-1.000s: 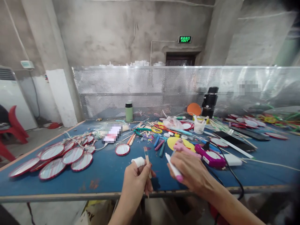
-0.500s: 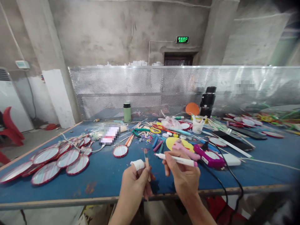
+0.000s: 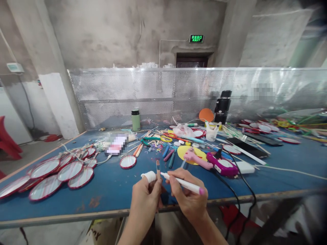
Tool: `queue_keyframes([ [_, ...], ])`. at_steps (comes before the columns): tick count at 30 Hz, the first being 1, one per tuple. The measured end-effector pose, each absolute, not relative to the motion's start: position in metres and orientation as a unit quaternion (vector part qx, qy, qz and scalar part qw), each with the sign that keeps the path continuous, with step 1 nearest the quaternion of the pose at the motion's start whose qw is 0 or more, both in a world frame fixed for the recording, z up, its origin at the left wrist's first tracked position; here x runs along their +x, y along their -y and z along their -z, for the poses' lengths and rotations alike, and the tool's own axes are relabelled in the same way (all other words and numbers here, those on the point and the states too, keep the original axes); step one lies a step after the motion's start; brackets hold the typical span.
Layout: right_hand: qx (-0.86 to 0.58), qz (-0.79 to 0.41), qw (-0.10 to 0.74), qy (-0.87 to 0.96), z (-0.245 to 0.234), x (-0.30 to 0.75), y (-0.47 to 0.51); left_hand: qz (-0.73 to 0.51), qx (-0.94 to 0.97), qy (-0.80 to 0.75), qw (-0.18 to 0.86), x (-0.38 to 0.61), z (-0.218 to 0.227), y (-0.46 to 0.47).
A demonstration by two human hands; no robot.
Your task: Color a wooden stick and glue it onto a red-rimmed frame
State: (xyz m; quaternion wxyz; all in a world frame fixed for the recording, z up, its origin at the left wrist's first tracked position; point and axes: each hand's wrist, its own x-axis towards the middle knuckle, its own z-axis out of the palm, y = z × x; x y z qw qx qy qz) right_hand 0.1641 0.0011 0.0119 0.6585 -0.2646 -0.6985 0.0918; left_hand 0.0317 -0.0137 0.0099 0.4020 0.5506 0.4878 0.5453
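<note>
My left hand [image 3: 146, 195], with a white wrap round one finger, pinches a flat wooden stick [image 3: 158, 171] upright above the table's front part. A darker band of colour marks the stick near its upper end. In my right hand [image 3: 189, 195] lies a white marker pen [image 3: 184, 184] with a pink end, held like a writing pen. Its tip points left and is at the stick's edge; I cannot tell whether they touch. Beyond the hands lie a pink glue gun [image 3: 196, 160] on a yellow disc [image 3: 182, 153] and several dark crayon-like sticks [image 3: 169, 155].
Round red-rimmed mirror-like discs [image 3: 46, 187] pile up on the left of the blue table [image 3: 112, 194]. A phone [image 3: 116, 144] sits behind them. A purple device [image 3: 221, 164] with black cables is at right. A green bottle [image 3: 136, 120] and black flask [image 3: 223, 107] stand at the back.
My right hand has moved left, bringing the marker's tip from a gap away up to the stick. The whole view has shifted slightly.
</note>
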Motion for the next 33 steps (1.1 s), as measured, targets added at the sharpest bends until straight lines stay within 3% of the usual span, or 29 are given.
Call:
queue_keyframes([
  [33,-0.266,-0.017,0.637,0.723,-0.0119,0.1613,-0.0014,-0.523,0.576,-0.494,0.389,0.0276,-0.0062,0.012],
])
